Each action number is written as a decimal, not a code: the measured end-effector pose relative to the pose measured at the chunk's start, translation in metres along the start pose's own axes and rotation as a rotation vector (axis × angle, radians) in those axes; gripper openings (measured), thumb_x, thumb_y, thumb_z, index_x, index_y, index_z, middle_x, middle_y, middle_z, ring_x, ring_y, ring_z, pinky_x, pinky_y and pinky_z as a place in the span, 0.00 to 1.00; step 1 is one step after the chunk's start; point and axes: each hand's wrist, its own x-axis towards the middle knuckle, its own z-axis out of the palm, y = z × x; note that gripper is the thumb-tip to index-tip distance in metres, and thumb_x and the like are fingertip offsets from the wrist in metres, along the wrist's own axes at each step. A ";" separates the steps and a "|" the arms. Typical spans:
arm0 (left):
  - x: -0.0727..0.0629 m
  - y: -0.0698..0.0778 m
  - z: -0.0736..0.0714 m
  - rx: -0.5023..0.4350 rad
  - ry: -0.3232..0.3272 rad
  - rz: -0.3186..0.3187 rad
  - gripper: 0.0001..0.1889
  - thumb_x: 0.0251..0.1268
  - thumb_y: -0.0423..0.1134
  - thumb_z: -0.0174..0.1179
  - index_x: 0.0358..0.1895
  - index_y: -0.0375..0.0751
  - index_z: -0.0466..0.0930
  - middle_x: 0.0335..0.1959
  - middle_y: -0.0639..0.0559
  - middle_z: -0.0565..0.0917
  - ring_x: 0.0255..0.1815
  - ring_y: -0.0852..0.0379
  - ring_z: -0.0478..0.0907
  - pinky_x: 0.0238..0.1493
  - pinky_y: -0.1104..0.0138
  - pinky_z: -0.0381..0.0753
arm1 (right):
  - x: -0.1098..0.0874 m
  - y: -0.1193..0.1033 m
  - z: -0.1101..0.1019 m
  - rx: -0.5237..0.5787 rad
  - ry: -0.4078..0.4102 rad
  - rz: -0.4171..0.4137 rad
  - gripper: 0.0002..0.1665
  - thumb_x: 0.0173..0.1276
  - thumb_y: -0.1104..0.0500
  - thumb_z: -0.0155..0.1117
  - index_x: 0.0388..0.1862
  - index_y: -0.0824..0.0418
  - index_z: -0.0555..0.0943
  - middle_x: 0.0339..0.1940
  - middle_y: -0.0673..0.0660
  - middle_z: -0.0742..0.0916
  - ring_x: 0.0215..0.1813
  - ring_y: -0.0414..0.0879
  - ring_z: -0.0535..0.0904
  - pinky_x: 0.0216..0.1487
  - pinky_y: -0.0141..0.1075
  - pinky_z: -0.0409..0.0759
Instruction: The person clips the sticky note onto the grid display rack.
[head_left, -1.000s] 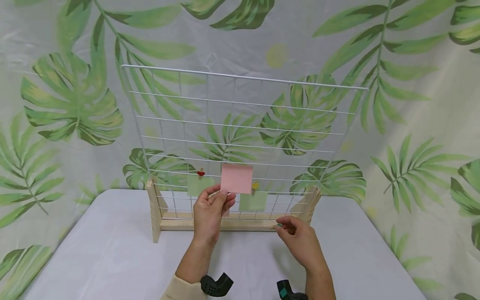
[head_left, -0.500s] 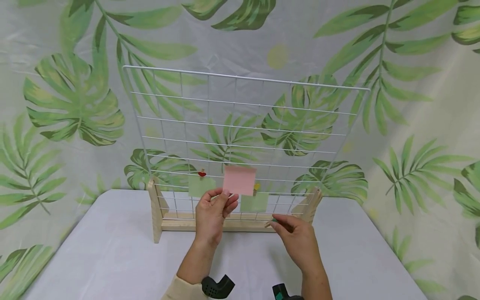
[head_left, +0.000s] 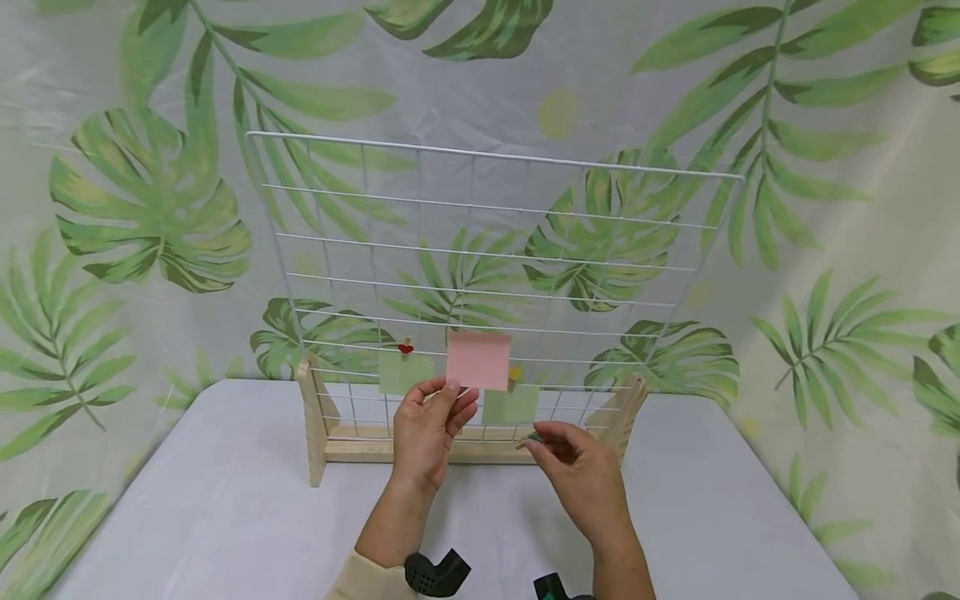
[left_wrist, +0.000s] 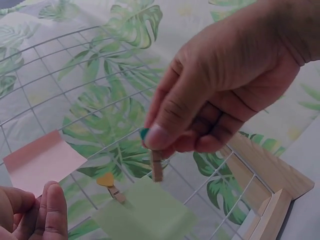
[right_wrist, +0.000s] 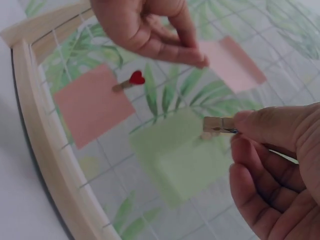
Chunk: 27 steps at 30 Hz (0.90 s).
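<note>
My left hand (head_left: 429, 429) pinches a pink sticky note (head_left: 478, 360) by its lower edge, upright before the white wire grid (head_left: 495, 155). Lower and to the right, my right hand (head_left: 581, 471) holds a small wooden clothespin (left_wrist: 157, 167) with a green decoration between thumb and fingertips. Its wooden jaws point toward the grid. Clipped to the grid are a green note (head_left: 401, 372) under a red heart clothespin (head_left: 406, 348) and another green note (head_left: 512, 406) under a yellow heart clothespin (head_left: 514, 375). The right wrist view shows a second pink note (right_wrist: 92, 105), clipped with a red heart clothespin (right_wrist: 136, 78).
Wooden feet and a crossbar (head_left: 352, 451) support the grid on a white-covered table (head_left: 225, 517). Behind it hangs a leaf-printed cloth (head_left: 495, 92). A black device (head_left: 437, 573) sits at my left wrist.
My right hand has moved left and slightly up with the clothespin, closer to the pink note. My left hand and its note have shifted slightly right and down in the view.
</note>
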 end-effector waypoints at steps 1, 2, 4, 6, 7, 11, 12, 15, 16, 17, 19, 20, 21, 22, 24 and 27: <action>0.000 0.000 0.000 0.000 -0.002 0.000 0.10 0.74 0.32 0.60 0.51 0.36 0.71 0.35 0.51 0.88 0.37 0.59 0.90 0.43 0.67 0.89 | 0.000 -0.002 0.000 0.005 0.006 -0.009 0.13 0.66 0.56 0.75 0.49 0.53 0.89 0.42 0.51 0.91 0.43 0.41 0.85 0.43 0.28 0.83; 0.000 0.000 0.000 0.000 -0.005 0.001 0.10 0.74 0.32 0.60 0.51 0.36 0.71 0.35 0.51 0.88 0.37 0.59 0.90 0.43 0.67 0.89 | 0.000 -0.005 0.000 0.012 0.013 -0.022 0.13 0.65 0.55 0.75 0.48 0.53 0.89 0.41 0.51 0.91 0.42 0.41 0.85 0.43 0.29 0.83; 0.001 -0.001 0.000 -0.003 -0.007 -0.002 0.10 0.74 0.32 0.60 0.52 0.35 0.71 0.36 0.50 0.88 0.37 0.59 0.90 0.43 0.67 0.89 | 0.000 -0.009 0.000 0.022 0.029 -0.043 0.12 0.65 0.54 0.76 0.47 0.53 0.89 0.41 0.50 0.91 0.41 0.40 0.85 0.42 0.29 0.83; 0.001 -0.001 0.000 0.001 -0.002 -0.006 0.11 0.74 0.32 0.60 0.52 0.35 0.71 0.36 0.50 0.88 0.37 0.59 0.90 0.43 0.67 0.89 | -0.001 -0.013 0.000 0.019 0.054 -0.070 0.13 0.64 0.54 0.76 0.46 0.54 0.89 0.41 0.50 0.91 0.41 0.40 0.86 0.41 0.29 0.83; 0.000 -0.002 0.000 0.001 0.000 -0.009 0.11 0.74 0.32 0.60 0.52 0.35 0.71 0.36 0.50 0.88 0.37 0.59 0.90 0.43 0.67 0.89 | -0.002 -0.014 0.000 0.017 0.069 -0.084 0.13 0.64 0.55 0.76 0.46 0.55 0.90 0.41 0.50 0.91 0.41 0.39 0.86 0.40 0.29 0.83; 0.000 -0.002 0.000 -0.005 0.005 -0.013 0.10 0.74 0.32 0.60 0.52 0.36 0.71 0.36 0.50 0.88 0.37 0.58 0.90 0.43 0.67 0.89 | -0.001 -0.020 -0.001 -0.022 0.138 -0.164 0.13 0.64 0.59 0.76 0.48 0.57 0.90 0.43 0.50 0.91 0.42 0.41 0.86 0.40 0.29 0.83; 0.000 -0.002 0.000 -0.007 0.004 -0.011 0.10 0.74 0.32 0.60 0.51 0.36 0.71 0.36 0.50 0.88 0.37 0.59 0.90 0.43 0.67 0.89 | 0.000 -0.022 -0.002 -0.041 0.149 -0.183 0.13 0.65 0.59 0.75 0.48 0.57 0.89 0.43 0.49 0.91 0.42 0.42 0.86 0.41 0.30 0.83; 0.001 -0.002 0.000 -0.019 0.002 -0.006 0.10 0.74 0.31 0.60 0.51 0.36 0.71 0.35 0.50 0.88 0.37 0.59 0.90 0.43 0.68 0.89 | 0.005 -0.033 -0.004 -0.104 0.171 -0.248 0.13 0.67 0.61 0.73 0.50 0.57 0.89 0.44 0.51 0.91 0.44 0.44 0.87 0.45 0.35 0.84; 0.001 -0.002 -0.001 -0.018 0.001 -0.004 0.10 0.74 0.31 0.60 0.51 0.37 0.71 0.35 0.50 0.88 0.36 0.59 0.90 0.43 0.68 0.89 | 0.007 -0.037 -0.005 -0.126 0.174 -0.273 0.13 0.67 0.61 0.72 0.50 0.57 0.89 0.44 0.51 0.91 0.45 0.45 0.87 0.46 0.37 0.85; 0.001 -0.002 -0.001 -0.019 -0.001 -0.003 0.10 0.74 0.31 0.60 0.51 0.37 0.71 0.35 0.50 0.88 0.36 0.59 0.90 0.43 0.68 0.89 | 0.010 -0.042 -0.006 -0.156 0.178 -0.304 0.13 0.68 0.61 0.72 0.51 0.57 0.89 0.44 0.52 0.91 0.46 0.46 0.87 0.46 0.40 0.85; 0.001 -0.002 -0.001 -0.016 -0.005 -0.002 0.10 0.74 0.31 0.60 0.51 0.37 0.71 0.35 0.50 0.88 0.37 0.59 0.90 0.43 0.68 0.89 | 0.017 -0.054 -0.007 -0.210 0.191 -0.382 0.13 0.69 0.61 0.70 0.51 0.58 0.89 0.43 0.53 0.91 0.43 0.47 0.86 0.43 0.42 0.85; 0.001 -0.002 -0.001 -0.013 -0.008 -0.002 0.10 0.74 0.31 0.60 0.52 0.36 0.71 0.36 0.50 0.88 0.37 0.59 0.90 0.43 0.68 0.89 | 0.021 -0.060 -0.007 -0.235 0.201 -0.423 0.12 0.70 0.61 0.70 0.51 0.59 0.88 0.43 0.54 0.90 0.42 0.47 0.86 0.41 0.43 0.85; 0.001 -0.002 -0.001 -0.010 -0.011 -0.002 0.10 0.74 0.31 0.60 0.52 0.36 0.71 0.36 0.50 0.88 0.37 0.59 0.90 0.43 0.68 0.89 | 0.025 -0.066 -0.007 -0.260 0.213 -0.466 0.12 0.70 0.61 0.70 0.51 0.59 0.88 0.42 0.54 0.90 0.40 0.47 0.85 0.39 0.43 0.84; 0.001 -0.002 -0.002 -0.007 -0.013 -0.003 0.10 0.74 0.32 0.60 0.52 0.36 0.71 0.36 0.50 0.89 0.37 0.59 0.90 0.43 0.68 0.89 | 0.029 -0.072 -0.006 -0.284 0.232 -0.512 0.11 0.70 0.61 0.70 0.50 0.60 0.88 0.41 0.55 0.90 0.40 0.48 0.84 0.37 0.42 0.83; 0.002 -0.002 -0.002 -0.006 -0.016 -0.002 0.11 0.74 0.32 0.60 0.53 0.36 0.71 0.36 0.50 0.89 0.37 0.59 0.90 0.43 0.68 0.88 | 0.038 -0.082 -0.005 -0.326 0.272 -0.595 0.10 0.69 0.61 0.70 0.48 0.61 0.88 0.39 0.57 0.90 0.39 0.49 0.81 0.36 0.43 0.80; 0.002 -0.002 -0.002 -0.007 -0.019 0.005 0.10 0.74 0.32 0.60 0.53 0.36 0.71 0.35 0.50 0.89 0.37 0.59 0.90 0.43 0.68 0.88 | 0.051 -0.094 -0.001 -0.359 0.330 -0.697 0.08 0.67 0.62 0.71 0.45 0.61 0.89 0.38 0.58 0.88 0.39 0.52 0.80 0.37 0.44 0.80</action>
